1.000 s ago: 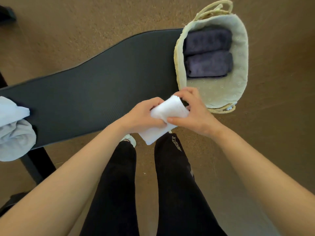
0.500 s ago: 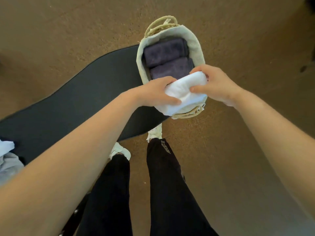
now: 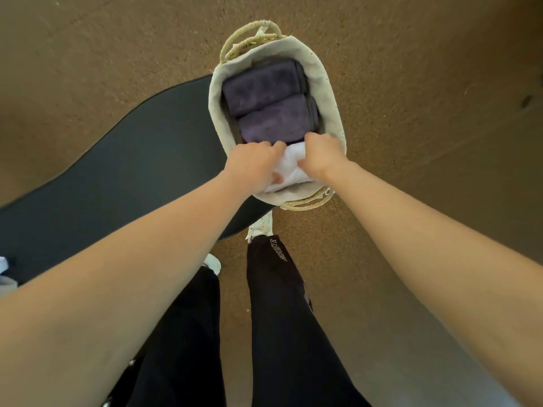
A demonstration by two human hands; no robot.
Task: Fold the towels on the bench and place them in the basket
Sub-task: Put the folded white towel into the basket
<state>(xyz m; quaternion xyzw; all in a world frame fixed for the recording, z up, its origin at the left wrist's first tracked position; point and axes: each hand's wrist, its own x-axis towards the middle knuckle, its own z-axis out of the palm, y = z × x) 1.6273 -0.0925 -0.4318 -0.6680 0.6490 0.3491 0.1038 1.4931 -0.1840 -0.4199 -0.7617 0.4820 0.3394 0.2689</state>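
Note:
A folded white towel (image 3: 289,167) sits low inside the near end of the cloth-lined woven basket (image 3: 330,92), which stands on the right end of the black bench (image 3: 141,160). My left hand (image 3: 252,165) grips the towel's left side and my right hand (image 3: 321,158) grips its right side, fingers curled down into the basket. Two folded dark purple towels (image 3: 271,104) lie side by side in the basket's far part, just beyond the white one.
A pale grey towel (image 3: 4,277) shows at the left edge on the bench. Brown carpet (image 3: 426,113) surrounds the bench. My legs in black trousers (image 3: 282,318) and white shoes stand close to the bench's right end.
Both hands carried the white towel from in front of the bench over the basket's near rim and lowered it inside, against the purple towels. The view has shifted towards the basket.

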